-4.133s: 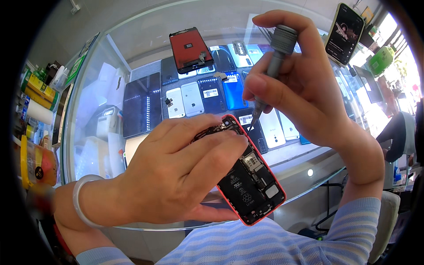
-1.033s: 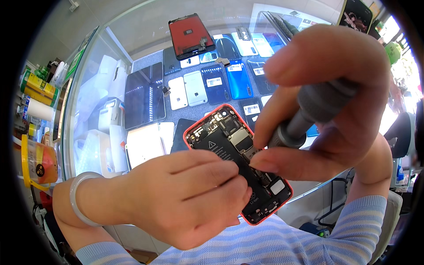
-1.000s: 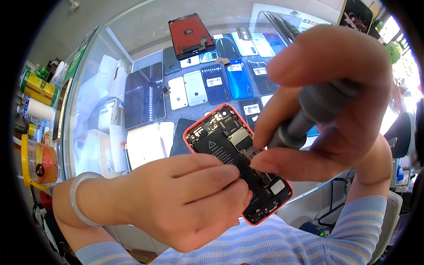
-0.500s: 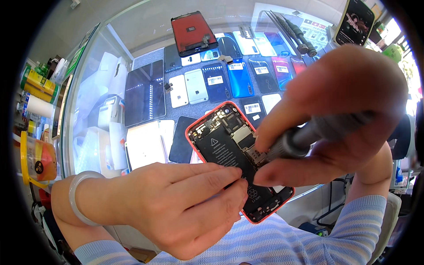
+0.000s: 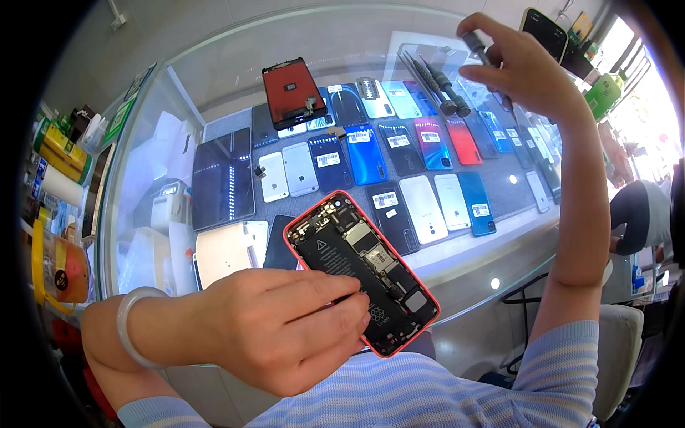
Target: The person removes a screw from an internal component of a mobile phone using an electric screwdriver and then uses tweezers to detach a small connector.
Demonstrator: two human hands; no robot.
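My left hand [image 5: 285, 328] grips an opened phone [image 5: 399, 285] with a red frame, fingertips across its black battery [image 5: 321, 258]; the board shows along its right side. High at the upper right, my right hand [image 5: 521, 71] holds a grey screwdriver [image 5: 474, 44] between thumb and fingers, away from the phone. Just below that hand, more thin grey screwdrivers [image 5: 439, 85] lie on the glass top. A red-backed screen assembly [image 5: 282, 89] lies at the back, with a small metal part [image 5: 335, 133] beside it.
Under the glass counter [image 5: 171, 75] are rows of phones [image 5: 364, 157] and a tablet [image 5: 221, 164]. At upper right stand a lit phone [image 5: 542, 32] and a green bottle [image 5: 599, 96]. Yellow-lidded tubs [image 5: 68, 264] crowd the left edge; a chair [image 5: 617, 357] is at lower right.
My right hand has lifted the screwdriver off the phone and moved it up and back toward the upper right. The phone has shifted slightly left, still in my left hand.
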